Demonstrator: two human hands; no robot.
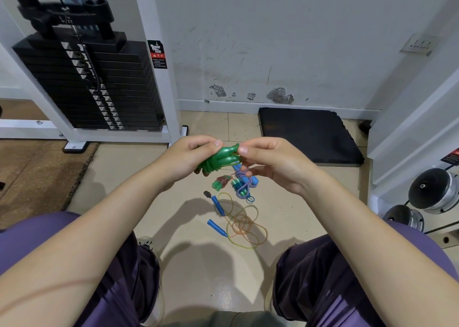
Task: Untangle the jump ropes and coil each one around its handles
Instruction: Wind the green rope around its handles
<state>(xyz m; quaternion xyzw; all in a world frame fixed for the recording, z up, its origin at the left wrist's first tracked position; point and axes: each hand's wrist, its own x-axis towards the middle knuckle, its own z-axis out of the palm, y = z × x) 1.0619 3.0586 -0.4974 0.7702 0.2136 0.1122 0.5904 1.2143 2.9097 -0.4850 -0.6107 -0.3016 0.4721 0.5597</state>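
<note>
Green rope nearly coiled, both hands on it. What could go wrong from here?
1. The right hand pinches only the tip end of the green rope bundle; if that end is not tucked, the wraps held by the left hand may spring loose.
2. The yellow rope with blue handles lies loosely looped on the floor between the feet; a shifted foot could retangle it.

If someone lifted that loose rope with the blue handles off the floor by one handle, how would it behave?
The thin rope lies in slack, overlapping loops, so it would probably hang floppy and trail. Those crossings may snag into a knot. The other blue handle, slim and apparently plastic, would likely drag along behind and seems light.
</note>
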